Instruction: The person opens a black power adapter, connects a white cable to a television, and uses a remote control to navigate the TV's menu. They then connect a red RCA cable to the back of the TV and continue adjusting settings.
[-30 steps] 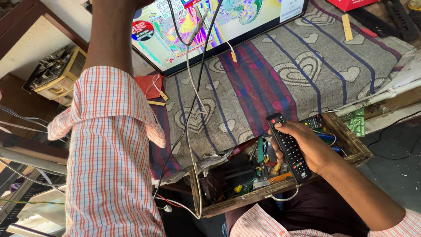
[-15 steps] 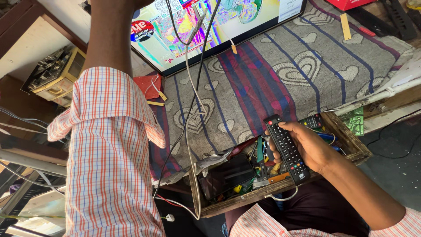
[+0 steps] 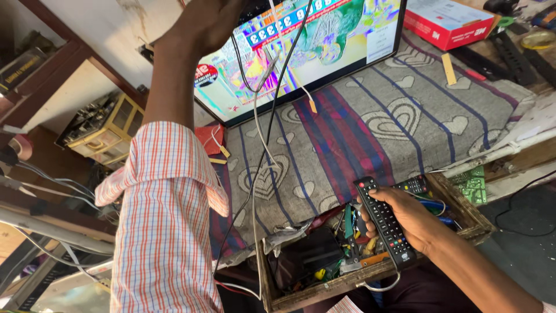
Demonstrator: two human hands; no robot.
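Holding a black remote control (image 3: 384, 222), the right hand (image 3: 412, 217) has its fingers wrapped round the body from beneath, thumb lying on the buttons; the grip is closed firmly on it. The remote sits just above an open wooden drawer (image 3: 370, 277) at the near edge of the bench. The drawer holds a crowded jumble: a second, smaller remote (image 3: 413, 185) at its far side, a green-handled tool (image 3: 348, 220), a black box-like item (image 3: 315, 252), loose wires and small yellow and orange parts. Most of these pieces overlap and cannot be told apart. The drawer's near left corner is cut off by the lower frame edge.

Beyond the drawer, a grey cloth (image 3: 370, 124) with heart patterns and red and blue stripes covers the bench. Thin cables (image 3: 263, 133) hang down across it from above.

Farther back, the left hand (image 3: 205, 23) is raised to the top edge of a lit flat screen (image 3: 313, 49); its fingers are closed there, but the frame cuts them off and what they clamp cannot be made out. A red and white carton (image 3: 449, 23) lies behind the cloth at the right. A yellow box (image 3: 107, 130) of parts stands on a shelf at the left, its contents unclear.
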